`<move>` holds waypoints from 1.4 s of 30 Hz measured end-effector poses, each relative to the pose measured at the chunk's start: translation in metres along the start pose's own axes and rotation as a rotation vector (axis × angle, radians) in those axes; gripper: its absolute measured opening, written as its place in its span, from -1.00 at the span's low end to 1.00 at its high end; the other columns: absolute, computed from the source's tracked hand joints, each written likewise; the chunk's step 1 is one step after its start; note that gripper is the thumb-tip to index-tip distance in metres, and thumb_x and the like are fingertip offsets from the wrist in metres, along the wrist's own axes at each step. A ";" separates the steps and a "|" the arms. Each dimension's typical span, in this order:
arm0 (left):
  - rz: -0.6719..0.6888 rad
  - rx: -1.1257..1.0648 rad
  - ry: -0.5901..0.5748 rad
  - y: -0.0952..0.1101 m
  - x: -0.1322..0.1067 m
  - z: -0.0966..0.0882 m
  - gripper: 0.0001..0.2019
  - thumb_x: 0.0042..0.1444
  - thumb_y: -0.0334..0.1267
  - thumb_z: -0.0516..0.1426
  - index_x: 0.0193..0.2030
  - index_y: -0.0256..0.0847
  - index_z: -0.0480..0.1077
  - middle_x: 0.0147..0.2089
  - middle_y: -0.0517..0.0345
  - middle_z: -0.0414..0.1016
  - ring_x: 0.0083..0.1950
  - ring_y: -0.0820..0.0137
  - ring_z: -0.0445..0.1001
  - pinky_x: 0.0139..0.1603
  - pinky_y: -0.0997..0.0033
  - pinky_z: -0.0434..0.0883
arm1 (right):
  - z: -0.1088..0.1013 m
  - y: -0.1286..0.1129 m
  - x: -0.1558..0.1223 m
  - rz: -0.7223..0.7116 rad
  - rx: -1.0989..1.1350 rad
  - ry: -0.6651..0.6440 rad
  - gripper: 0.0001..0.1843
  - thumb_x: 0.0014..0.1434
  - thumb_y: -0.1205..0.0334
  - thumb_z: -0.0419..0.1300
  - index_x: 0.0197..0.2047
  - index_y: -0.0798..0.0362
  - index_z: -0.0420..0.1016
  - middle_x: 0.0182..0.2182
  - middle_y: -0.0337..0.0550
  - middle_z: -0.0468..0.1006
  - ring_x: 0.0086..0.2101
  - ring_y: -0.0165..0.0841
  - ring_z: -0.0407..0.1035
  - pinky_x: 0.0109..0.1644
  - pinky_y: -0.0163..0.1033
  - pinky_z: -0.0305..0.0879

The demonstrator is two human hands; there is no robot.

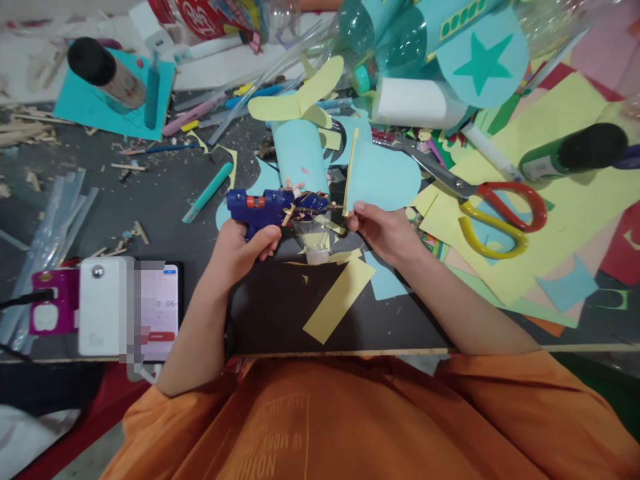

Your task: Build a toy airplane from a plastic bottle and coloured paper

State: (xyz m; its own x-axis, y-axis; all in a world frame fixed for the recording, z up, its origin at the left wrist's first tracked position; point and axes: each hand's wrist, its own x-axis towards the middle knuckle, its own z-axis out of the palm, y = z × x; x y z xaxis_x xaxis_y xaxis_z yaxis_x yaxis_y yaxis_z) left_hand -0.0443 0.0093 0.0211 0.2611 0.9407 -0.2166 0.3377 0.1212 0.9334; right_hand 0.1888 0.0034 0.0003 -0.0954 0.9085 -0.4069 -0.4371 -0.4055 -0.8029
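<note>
My left hand (246, 245) is wrapped round the grip of a blue glue gun (265, 204), whose nozzle points right toward a thin yellow paper strip (351, 170). My right hand (383, 230) pinches that strip upright at its lower end, beside a light blue paper piece (387, 175). Between my hands sits a small clear plastic cup (314, 240) with bits of wood stick on it. Just behind stands a light blue paper tube (300, 155) with a yellow paper propeller shape (300, 100) on top.
Scissors with red and yellow handles (493, 213) lie to the right on yellow and coloured paper sheets (565, 200). A yellow paper strip (340, 300) lies near the table edge. A phone (163, 310) and white power bank (100, 305) sit at left. Glue sticks, pens and bottles crowd the back.
</note>
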 end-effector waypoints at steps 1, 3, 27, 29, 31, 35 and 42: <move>0.003 -0.001 0.002 0.000 0.000 0.000 -0.71 -0.02 0.00 0.12 -0.50 -0.18 0.23 -0.67 0.29 0.28 -0.71 0.57 0.16 -0.66 0.50 0.20 | -0.001 0.000 0.000 -0.002 -0.005 -0.001 -0.69 -0.28 0.01 0.44 -0.60 0.01 0.47 -0.64 -0.33 0.43 -0.57 -0.50 0.29 -0.36 -0.28 0.34; 0.010 -0.005 0.004 -0.001 0.000 0.000 -0.69 -0.01 0.02 0.12 -0.51 -0.18 0.23 -0.68 0.29 0.28 -0.70 0.57 0.16 -0.64 0.49 0.22 | -0.002 0.001 0.001 -0.010 -0.004 -0.009 -0.71 -0.25 0.03 0.43 -0.58 0.01 0.48 -0.63 -0.32 0.44 -0.57 -0.50 0.30 -0.36 -0.28 0.34; 0.015 -0.063 0.047 0.001 0.000 0.002 -0.75 -0.03 -0.04 0.13 -0.48 -0.16 0.22 -0.72 0.35 0.21 -0.73 0.56 0.13 -0.61 0.45 0.33 | -0.001 0.001 -0.001 -0.029 -0.039 -0.025 -0.73 -0.22 0.06 0.42 -0.56 0.03 0.48 -0.65 -0.33 0.44 -0.58 -0.49 0.32 -0.36 -0.27 0.37; 0.013 -0.076 0.052 0.002 0.001 0.004 -0.75 -0.03 -0.05 0.13 -0.48 -0.15 0.20 -0.72 0.36 0.20 -0.73 0.57 0.12 -0.62 0.46 0.33 | -0.002 0.002 -0.001 -0.036 -0.031 -0.036 -0.75 -0.19 0.08 0.41 -0.55 0.03 0.49 -0.65 -0.32 0.45 -0.57 -0.49 0.34 -0.34 -0.27 0.38; 0.011 -0.078 0.056 0.002 0.001 0.004 -0.75 -0.03 -0.06 0.13 -0.47 -0.15 0.19 -0.72 0.36 0.20 -0.73 0.58 0.12 -0.62 0.46 0.34 | -0.004 0.003 -0.001 -0.041 -0.034 -0.044 -0.77 -0.16 0.08 0.41 -0.54 0.03 0.50 -0.64 -0.31 0.46 -0.56 -0.48 0.35 -0.33 -0.27 0.39; 0.007 -0.052 0.071 0.002 0.001 0.004 -0.75 -0.03 -0.05 0.13 -0.47 -0.16 0.19 -0.73 0.38 0.18 -0.74 0.58 0.11 -0.62 0.47 0.34 | -0.006 0.005 -0.001 -0.038 -0.070 -0.050 -0.78 -0.13 0.08 0.39 -0.54 0.02 0.51 -0.63 -0.31 0.48 -0.54 -0.47 0.37 -0.30 -0.27 0.40; 0.033 -0.049 0.087 0.005 0.000 0.005 -0.75 -0.02 -0.06 0.12 -0.47 -0.16 0.18 -0.72 0.37 0.16 -0.74 0.59 0.11 -0.63 0.48 0.35 | -0.005 0.004 -0.002 -0.042 -0.076 -0.059 -0.80 -0.12 0.10 0.39 -0.53 0.03 0.52 -0.63 -0.30 0.48 -0.54 -0.47 0.39 -0.26 -0.26 0.41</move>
State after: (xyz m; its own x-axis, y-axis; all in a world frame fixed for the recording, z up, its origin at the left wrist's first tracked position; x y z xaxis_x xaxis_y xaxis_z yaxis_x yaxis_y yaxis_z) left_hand -0.0383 0.0084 0.0247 0.1915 0.9680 -0.1621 0.2854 0.1031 0.9529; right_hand 0.1917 -0.0002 -0.0041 -0.1315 0.9282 -0.3480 -0.3731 -0.3715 -0.8502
